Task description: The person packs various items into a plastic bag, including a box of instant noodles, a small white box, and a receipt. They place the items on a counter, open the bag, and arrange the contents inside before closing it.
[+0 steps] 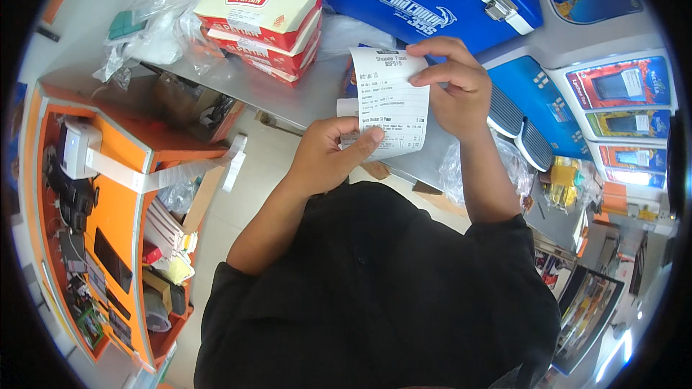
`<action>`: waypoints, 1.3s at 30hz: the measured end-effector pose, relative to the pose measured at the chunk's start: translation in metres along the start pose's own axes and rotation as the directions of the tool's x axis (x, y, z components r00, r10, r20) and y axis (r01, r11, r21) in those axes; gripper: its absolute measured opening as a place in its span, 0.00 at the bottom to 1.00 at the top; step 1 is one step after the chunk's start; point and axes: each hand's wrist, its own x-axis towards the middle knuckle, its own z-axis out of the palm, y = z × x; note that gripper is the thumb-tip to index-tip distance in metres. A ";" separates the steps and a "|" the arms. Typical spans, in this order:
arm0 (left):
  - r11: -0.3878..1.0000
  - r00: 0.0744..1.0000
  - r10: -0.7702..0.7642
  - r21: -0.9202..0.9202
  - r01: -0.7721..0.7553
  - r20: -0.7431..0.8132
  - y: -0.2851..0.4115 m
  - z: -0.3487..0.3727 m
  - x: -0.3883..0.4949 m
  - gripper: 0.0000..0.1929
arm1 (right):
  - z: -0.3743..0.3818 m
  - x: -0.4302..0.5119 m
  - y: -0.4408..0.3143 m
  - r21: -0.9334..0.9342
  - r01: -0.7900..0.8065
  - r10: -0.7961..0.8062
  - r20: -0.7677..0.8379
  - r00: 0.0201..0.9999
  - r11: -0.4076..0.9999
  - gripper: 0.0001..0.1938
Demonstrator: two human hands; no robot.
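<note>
A long printed paper receipt (393,100) is stretched between my two hands in front of my chest. My left hand (332,154) pinches its lower left part, with the thumb on the printed face. At the upper right edge, the fingers of my right hand (454,84) grip the same paper. Part of another paper layer (346,108) shows behind it at the left; whether it is the same strip I cannot tell. Beyond my hands, several red and cream cardboard food boxes (265,5) stand stacked on the metal table (259,92).
A blue cooler box (389,5) stands behind the receipt. Clear plastic bags (162,27) lie left of the boxes. On the orange counter (119,216) at left, a white receipt printer (78,148) trails a long paper strip (167,177). Drink dispensers (616,86) line the right.
</note>
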 end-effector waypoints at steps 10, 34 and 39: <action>0.857 0.907 -0.243 0.363 0.367 -0.344 -0.037 -0.020 -0.040 0.11 | 0.008 -0.042 0.147 -0.381 -0.200 0.219 0.008 0.976 0.903 0.14; 0.160 0.112 -0.699 -0.002 0.987 -0.706 -0.242 -0.277 -0.543 0.18 | 0.459 0.229 0.048 -0.511 -0.528 0.577 -0.073 0.813 0.678 0.42; 0.124 0.011 -0.765 -0.130 0.984 -0.644 -0.192 -0.348 -0.539 0.20 | 0.480 0.198 0.058 -0.538 -0.432 0.457 -0.095 0.884 0.724 0.31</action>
